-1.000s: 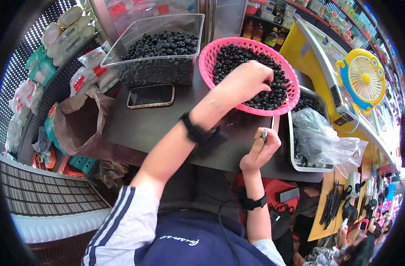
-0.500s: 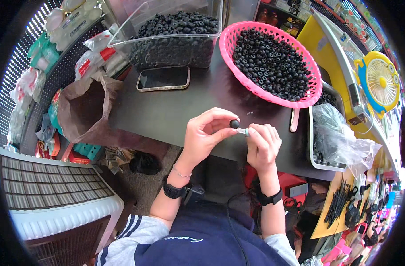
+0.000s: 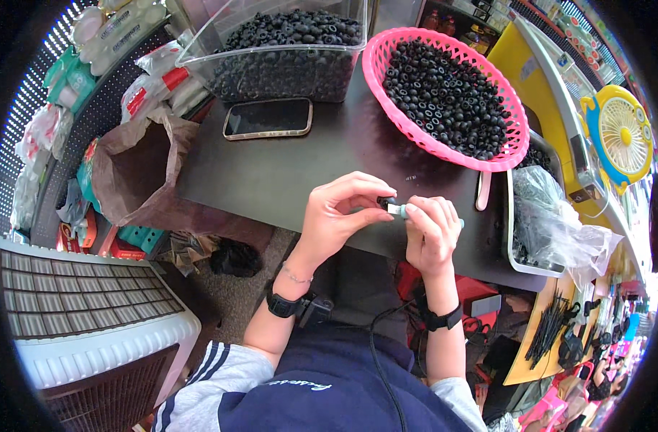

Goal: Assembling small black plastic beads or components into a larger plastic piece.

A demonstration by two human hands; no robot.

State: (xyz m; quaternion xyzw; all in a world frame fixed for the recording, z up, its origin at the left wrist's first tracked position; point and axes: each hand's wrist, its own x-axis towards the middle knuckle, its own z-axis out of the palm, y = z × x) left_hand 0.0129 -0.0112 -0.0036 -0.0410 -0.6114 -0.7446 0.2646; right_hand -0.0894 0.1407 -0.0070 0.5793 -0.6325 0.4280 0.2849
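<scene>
My left hand [image 3: 341, 211] pinches a small black round piece [image 3: 386, 201] between thumb and fingertips, above the near edge of the dark table [image 3: 271, 173]. In my right hand [image 3: 429, 230] is a small knife [image 3: 403, 211] with a short, shiny blade and a pale green handle. Its tip meets the black piece; my fingers cover most of the handle. Beyond my hands, a pink plastic basket [image 3: 519, 147] holds many black pieces, several showing pale-edged holes. A clear plastic bin [image 3: 271, 50] at the back holds more of them.
A phone [image 3: 268, 119] lies before the bin. An open brown bag [image 3: 138, 169] hangs at the table's left. On the right are a white tray [image 3: 517, 248] under a clear plastic bag [image 3: 545, 209], a pink strip [image 3: 483, 190] and a yellow-blue fan [image 3: 620, 137].
The black piece has turned in my left fingers, and a dark opening now faces the blade. My right hand has tilted, so the handle's green end shows. The view has shifted slightly.
</scene>
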